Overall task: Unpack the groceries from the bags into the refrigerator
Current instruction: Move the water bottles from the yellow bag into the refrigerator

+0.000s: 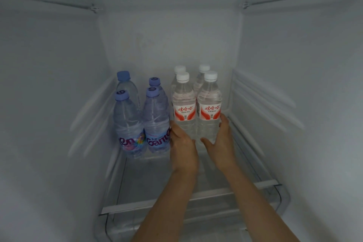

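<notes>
On the glass shelf [196, 198], directly ahead of you, the red-labelled bottles [197, 113] stand upright, your left hand [182, 147] and right hand [222, 143] cupping the front pair's bases from either side, equally near.

Dim, bluish, even light fills the white plastic refrigerator interior [176, 41], with no hard shadows. Its side-wall ribs smear with motion blur, and edges bow from wide-angle distortion.
</notes>
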Action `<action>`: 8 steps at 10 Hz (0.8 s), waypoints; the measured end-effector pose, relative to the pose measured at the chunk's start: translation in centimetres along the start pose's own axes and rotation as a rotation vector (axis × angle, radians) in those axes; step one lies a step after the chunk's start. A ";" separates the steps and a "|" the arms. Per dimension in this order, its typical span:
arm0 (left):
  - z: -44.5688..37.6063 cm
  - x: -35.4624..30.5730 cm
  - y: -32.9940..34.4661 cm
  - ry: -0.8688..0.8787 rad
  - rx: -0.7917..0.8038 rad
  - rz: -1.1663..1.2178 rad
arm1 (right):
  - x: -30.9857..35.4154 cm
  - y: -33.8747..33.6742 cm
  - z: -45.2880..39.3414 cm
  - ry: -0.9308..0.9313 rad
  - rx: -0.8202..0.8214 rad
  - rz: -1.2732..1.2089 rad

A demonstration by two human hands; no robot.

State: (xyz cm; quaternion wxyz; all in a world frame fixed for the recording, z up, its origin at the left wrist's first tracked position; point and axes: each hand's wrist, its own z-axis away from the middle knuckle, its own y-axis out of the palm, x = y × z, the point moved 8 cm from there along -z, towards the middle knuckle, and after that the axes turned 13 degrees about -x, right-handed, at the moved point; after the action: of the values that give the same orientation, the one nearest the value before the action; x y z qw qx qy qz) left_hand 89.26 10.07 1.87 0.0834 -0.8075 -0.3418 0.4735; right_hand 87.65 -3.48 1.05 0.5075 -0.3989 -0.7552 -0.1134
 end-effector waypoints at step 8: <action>14.4 1.2 -11.0 0.113 0.242 0.415 | 4.8 -10.3 17.3 -0.055 -0.148 0.268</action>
State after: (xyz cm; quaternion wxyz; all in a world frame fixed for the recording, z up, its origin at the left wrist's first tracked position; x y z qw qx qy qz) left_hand 72.58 16.38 -1.64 0.0996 -0.8697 -0.1040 0.4721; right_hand 67.74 2.03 -0.37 0.4665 -0.5354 -0.6984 -0.0888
